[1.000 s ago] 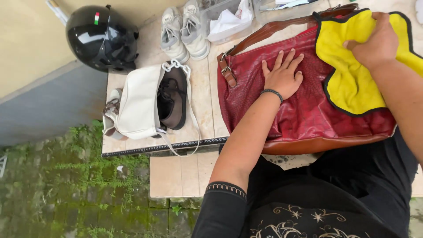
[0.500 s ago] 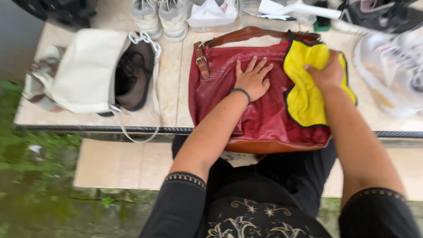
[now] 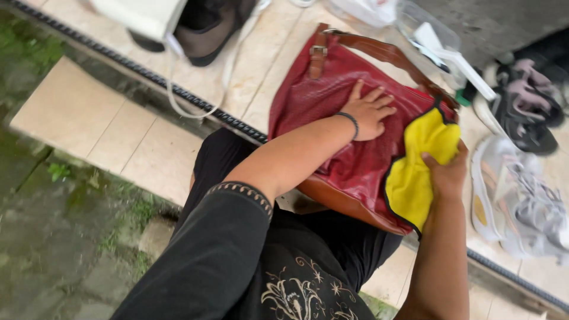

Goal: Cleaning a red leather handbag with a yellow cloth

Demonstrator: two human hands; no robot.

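Our left grip [image 3: 370,112] lay flat and spread, fingers apart, pressed on the upper face of the red bag [image 3: 338,118] and pinching nothing. Our right grip [image 3: 444,175] was closed around the yellow cloth [image 3: 418,172], bunching it against the bag's side just to the right of the left grip.

Compared with half a second before, the cloth was no longer laid wide over the bag's right part; it was gathered lower, near the brown bottom edge [image 3: 349,204] that hangs over the counter's rim. The left grip had kept its place on the bag. We judged from this that the wiping had gone down toward the lower corner, with the bag held steady.

The bag rested on the pale tiled counter [image 3: 255,65], partly over its dark ribbed edge and close to our body. Beyond the left grip stood a white bag [image 3: 142,15] with a dark shoe [image 3: 207,29] inside. To the right of the right grip lay grey sneakers [image 3: 521,201] and a dark shoe with pink parts [image 3: 527,106]. Below the counter was a lower tiled step [image 3: 95,130], then mossy ground [image 3: 53,237].
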